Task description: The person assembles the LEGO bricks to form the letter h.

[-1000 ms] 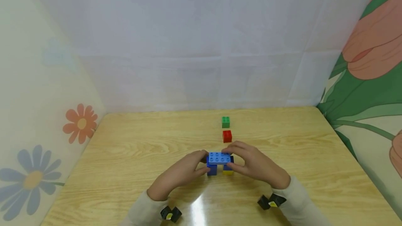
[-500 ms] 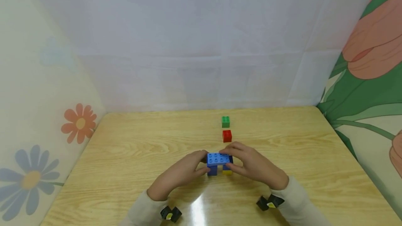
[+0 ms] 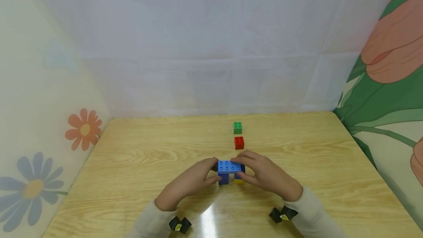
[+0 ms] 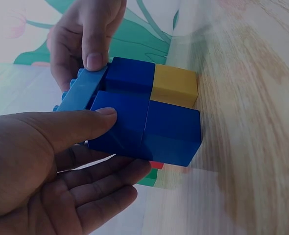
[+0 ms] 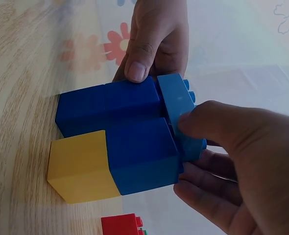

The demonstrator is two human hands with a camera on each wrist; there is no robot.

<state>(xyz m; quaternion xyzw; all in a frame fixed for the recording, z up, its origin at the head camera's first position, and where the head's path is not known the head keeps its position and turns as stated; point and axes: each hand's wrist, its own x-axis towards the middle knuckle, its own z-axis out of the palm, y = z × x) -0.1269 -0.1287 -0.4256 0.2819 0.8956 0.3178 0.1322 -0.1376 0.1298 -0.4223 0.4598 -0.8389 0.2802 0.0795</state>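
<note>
as the light blue brick [image 3: 228,166] lies across two columns [image 3: 223,179] of blocks on the wooden table [image 3: 148,146], we find a hand at each side. the left hand [image 3: 195,177] grips the upper dark blue block [image 4: 127,117] of the left column, thumb on its near face; the right hand [image 3: 264,172] pinches the right end of the light blue brick between thumb and fingers. in the head view we get the studded top and, farther back, a red brick [image 3: 239,143] with a green brick [image 3: 237,128] behind it. the wrist views give us the sides: a lower dark blue block [image 4: 173,129] on the left, and a right-hand dark blue block [image 5: 142,156] above a yellow block [image 5: 81,169]. the right wrist view also shows us a narrow dark gap (easily missed) beneath the light blue brick.
</note>
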